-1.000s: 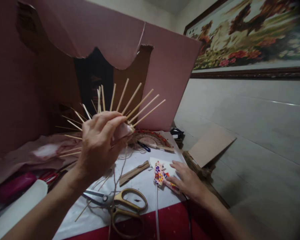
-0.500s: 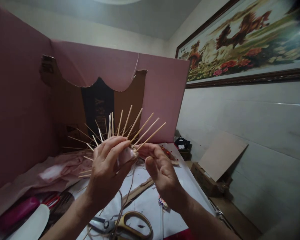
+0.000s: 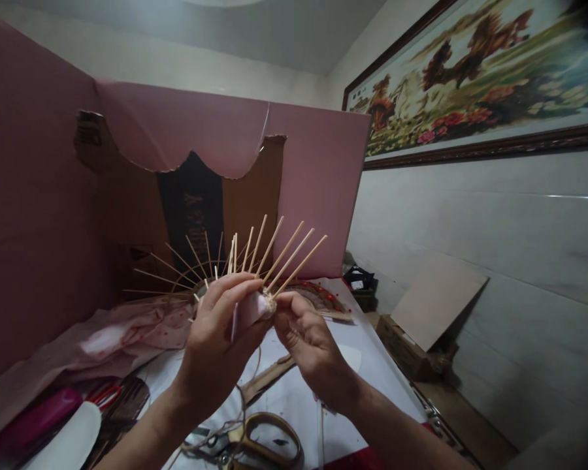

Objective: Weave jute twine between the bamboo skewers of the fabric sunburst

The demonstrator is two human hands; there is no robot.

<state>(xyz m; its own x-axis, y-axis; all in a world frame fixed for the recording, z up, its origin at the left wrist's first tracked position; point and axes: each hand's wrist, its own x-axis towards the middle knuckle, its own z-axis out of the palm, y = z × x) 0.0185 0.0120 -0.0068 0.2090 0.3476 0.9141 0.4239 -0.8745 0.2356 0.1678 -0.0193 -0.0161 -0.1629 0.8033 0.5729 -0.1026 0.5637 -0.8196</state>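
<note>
Head view shows the left hand [image 3: 228, 316] grasping a stick-fringed piece [image 3: 249, 310], its fingers over the top and its thumb underneath. This piece is raised above the white table cover [image 3: 387, 391], its pale pink body showing between fingers and thumb, and thin wooden sticks [image 3: 290, 251] fan upward from it. At its right end is a knobbly, fibrous edge [image 3: 269, 303]. The right hand [image 3: 313, 343] has its fingers curled up against that end; whether they pinch anything, I cannot tell.

Below the hands lie a brown strip [image 3: 269, 378] and, nearer the viewer, gold-handled scissors [image 3: 273, 421] with twine [image 3: 242, 405] looped across them. Behind the right hand, a curved piece with red dots [image 3: 323, 292] rests on the table cover. Crumpled pink cloth [image 3: 147, 329] lies to the left, before the torn-edged cardboard [image 3: 252, 202].
</note>
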